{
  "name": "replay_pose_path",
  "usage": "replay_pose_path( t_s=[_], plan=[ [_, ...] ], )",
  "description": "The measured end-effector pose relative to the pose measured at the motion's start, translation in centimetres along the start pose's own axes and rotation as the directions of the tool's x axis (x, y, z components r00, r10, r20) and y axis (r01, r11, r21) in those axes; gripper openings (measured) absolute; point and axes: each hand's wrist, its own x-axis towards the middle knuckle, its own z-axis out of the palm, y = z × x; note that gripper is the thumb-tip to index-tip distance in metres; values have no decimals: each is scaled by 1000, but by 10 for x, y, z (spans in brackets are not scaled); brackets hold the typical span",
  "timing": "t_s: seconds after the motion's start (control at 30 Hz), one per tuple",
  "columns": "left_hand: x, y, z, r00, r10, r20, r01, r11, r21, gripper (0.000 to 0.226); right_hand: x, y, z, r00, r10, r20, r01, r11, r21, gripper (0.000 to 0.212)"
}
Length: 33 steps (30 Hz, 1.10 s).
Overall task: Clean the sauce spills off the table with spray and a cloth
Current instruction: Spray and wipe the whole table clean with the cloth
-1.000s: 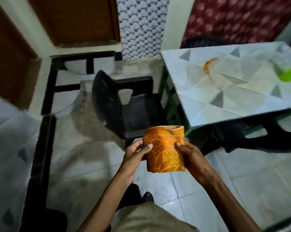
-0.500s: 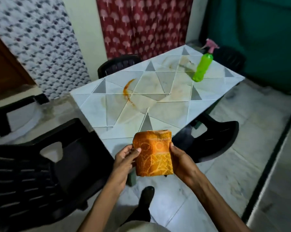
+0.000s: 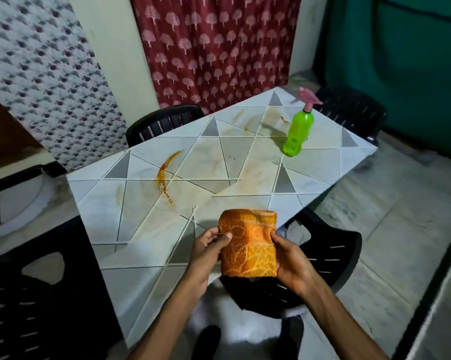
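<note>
My left hand [image 3: 206, 252] and right hand [image 3: 292, 258] are gripping the folded cloth [image 3: 249, 245] over the table [image 3: 102, 203], its sauce streak [image 3: 164, 178] lying unwiped, the spray bottle [image 3: 297, 131] standing untouched.

A single wide-angle view, worn on the person's head, faces forward and steeply down. The left grip [image 3: 206, 252] and right grip [image 3: 290, 258] sit nearest the lens at lower centre. Both hold the orange cloth [image 3: 247, 245], and the forearms enter from the bottom edge. Just beyond, the worktop [image 3: 219, 162] runs diagonally, with its nearest corner low and left of centre. At its far end, upper right, the green spray bottle [image 3: 297, 133] stands well off. The frame's top reaches the maroon curtain [image 3: 214, 48]; its bottom shows the floor [image 3: 401, 229] and a shoe [image 3: 206, 341].
</note>
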Motion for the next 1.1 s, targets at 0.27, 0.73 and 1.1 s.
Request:
replay_pose_path(
  t_s=[0.27,0.73,1.1],
  plan=[
    [29,-2,100,959,86,-269,-101,994,-44,23,41,-105,-58,969,177,173,-161,982,-103,41],
    [50,7,181,809,247,-533,-239,967,85,22,70,-188,-77,909,243,339,-207,969,-138,43],
    [103,20,252,841,300,-450,-247,953,174,16,109,-257,-129,934,229,274,-171,960,-220,46]
  ],
)
